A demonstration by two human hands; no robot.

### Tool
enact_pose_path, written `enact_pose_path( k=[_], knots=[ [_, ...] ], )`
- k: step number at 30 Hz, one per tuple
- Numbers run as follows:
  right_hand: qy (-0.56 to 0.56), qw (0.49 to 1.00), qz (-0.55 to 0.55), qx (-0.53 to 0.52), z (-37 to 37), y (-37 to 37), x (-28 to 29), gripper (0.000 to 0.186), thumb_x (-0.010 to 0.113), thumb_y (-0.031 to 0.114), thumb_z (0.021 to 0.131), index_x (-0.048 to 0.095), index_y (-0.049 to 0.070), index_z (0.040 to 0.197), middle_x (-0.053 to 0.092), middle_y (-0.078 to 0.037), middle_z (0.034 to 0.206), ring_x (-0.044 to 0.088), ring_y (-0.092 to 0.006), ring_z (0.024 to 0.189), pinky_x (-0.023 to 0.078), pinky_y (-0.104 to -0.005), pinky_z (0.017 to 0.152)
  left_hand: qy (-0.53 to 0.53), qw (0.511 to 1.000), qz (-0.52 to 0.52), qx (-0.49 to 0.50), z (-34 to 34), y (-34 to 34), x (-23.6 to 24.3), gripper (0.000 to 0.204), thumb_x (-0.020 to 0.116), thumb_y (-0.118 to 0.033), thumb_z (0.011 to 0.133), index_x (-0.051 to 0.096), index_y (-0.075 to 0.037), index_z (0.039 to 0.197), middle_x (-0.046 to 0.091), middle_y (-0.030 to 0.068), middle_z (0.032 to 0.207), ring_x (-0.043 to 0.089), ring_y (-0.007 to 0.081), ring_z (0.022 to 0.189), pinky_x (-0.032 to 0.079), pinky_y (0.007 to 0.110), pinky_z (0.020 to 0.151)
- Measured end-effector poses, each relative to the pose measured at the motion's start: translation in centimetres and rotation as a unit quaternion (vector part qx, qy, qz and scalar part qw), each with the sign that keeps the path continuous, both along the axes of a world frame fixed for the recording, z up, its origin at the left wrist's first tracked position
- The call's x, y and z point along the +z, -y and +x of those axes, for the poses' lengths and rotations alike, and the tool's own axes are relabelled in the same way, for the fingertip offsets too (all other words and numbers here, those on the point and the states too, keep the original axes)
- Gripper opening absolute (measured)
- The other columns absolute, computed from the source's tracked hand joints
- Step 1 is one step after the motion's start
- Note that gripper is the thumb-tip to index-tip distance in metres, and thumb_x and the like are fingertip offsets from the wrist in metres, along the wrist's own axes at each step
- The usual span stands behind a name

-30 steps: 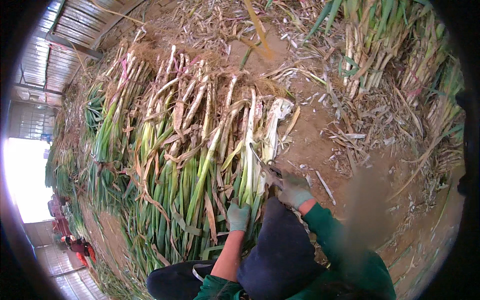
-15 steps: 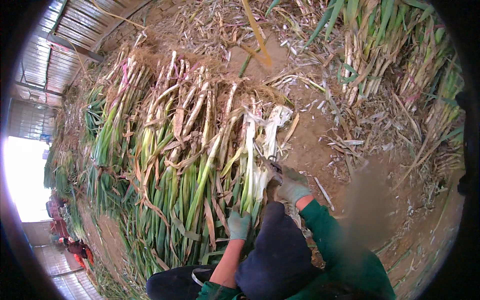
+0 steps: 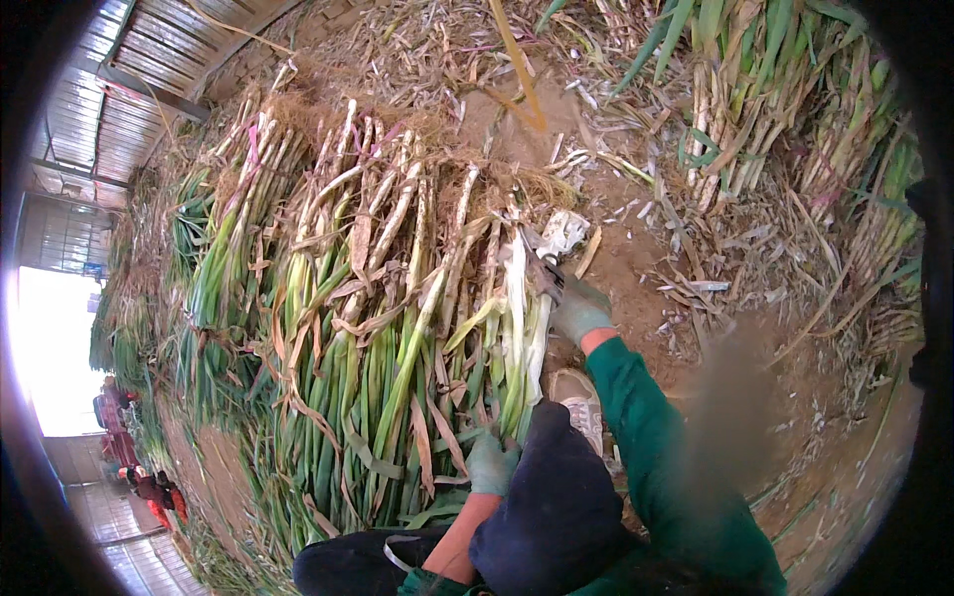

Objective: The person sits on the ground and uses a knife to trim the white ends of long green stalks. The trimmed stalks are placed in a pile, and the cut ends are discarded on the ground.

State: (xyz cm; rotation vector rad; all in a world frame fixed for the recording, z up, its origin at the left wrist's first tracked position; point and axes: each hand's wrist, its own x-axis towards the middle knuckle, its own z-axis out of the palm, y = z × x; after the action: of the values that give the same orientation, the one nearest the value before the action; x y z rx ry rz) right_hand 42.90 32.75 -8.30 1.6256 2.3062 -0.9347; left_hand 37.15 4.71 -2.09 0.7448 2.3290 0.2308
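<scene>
My left hand (image 3: 492, 463), in a pale green glove, is closed around the green leaf end of a large green onion (image 3: 515, 338). Its peeled white stalk runs away from me beside my knee. My right hand (image 3: 579, 310), also gloved, is closed at the right of the white stalk. A small dark metal tool (image 3: 550, 266), its kind mostly hidden by the fingers, sticks out from that hand against the stalk. A loose whitish peeled sheath (image 3: 564, 234) lies just beyond it. Many unpeeled green onions (image 3: 383, 298) with dry brown leaves lie side by side to the left.
Tied bundles of green onions (image 3: 234, 228) lie at the far left, more bundles (image 3: 740, 109) at the upper right. Dry peelings (image 3: 696, 283) litter the dirt floor. My shoe (image 3: 576, 397) rests below my right hand. A person (image 3: 157, 495) is at the far left, near a red vehicle (image 3: 114, 427).
My right hand with the tool has moved slightly away from me along the stalk. My left hand has shifted a little right and nearer to me, drawing the onion with it.
</scene>
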Motion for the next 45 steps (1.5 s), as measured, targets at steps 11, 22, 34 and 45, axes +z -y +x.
enact_pose_path(
  k=[11,22,34,45],
  knots=[
    [0.008,0.998,-0.054,0.03,-0.7,-4.0,1.1,0.055,0.06,0.036,0.078,0.051,0.005,0.122,0.062,-0.021,0.113,0.06,-0.0363,0.104,0.048,-0.0439,0.089,0.074,0.985,0.091,0.127,-0.7,5.6,-6.0,0.047,0.058,-0.025,0.077,0.058,0.004,0.114,0.066,0.0253,0.092,0.064,0.0389,0.085,0.05,0.043,0.076],
    [-0.009,0.992,-0.086,0.09,0.8,1.5,3.0,0.052,0.06,0.023,0.075,0.048,0.007,0.123,0.061,-0.022,0.111,0.059,-0.0364,0.104,0.047,-0.0434,0.09,0.126,0.973,0.044,0.189,-3.4,7.6,-5.2,0.043,0.061,-0.014,0.078,0.057,0.004,0.117,0.066,0.0105,0.097,0.061,0.0188,0.081,0.048,0.032,0.073],
    [-0.015,0.994,-0.077,0.07,-0.4,-0.5,1.9,0.052,0.059,0.027,0.074,0.049,0.005,0.12,0.061,-0.022,0.114,0.058,-0.0371,0.108,0.045,-0.0443,0.093,0.209,0.925,0.115,0.296,-3.7,6.7,-3.2,0.038,0.057,-0.012,0.08,0.059,0.001,0.116,0.066,0.0096,0.093,0.061,0.0178,0.081,0.047,0.029,0.074],
    [-0.02,0.995,-0.083,0.047,-3.6,-4.5,1.7,0.045,0.058,0.021,0.076,0.053,0.005,0.117,0.06,-0.021,0.114,0.058,-0.0357,0.108,0.047,-0.0435,0.091,0.256,0.904,0.125,0.319,-4.1,6.3,-2.7,0.039,0.058,-0.017,0.083,0.06,-0.002,0.119,0.064,0.0075,0.093,0.06,0.0183,0.08,0.048,0.031,0.072]
  ],
)
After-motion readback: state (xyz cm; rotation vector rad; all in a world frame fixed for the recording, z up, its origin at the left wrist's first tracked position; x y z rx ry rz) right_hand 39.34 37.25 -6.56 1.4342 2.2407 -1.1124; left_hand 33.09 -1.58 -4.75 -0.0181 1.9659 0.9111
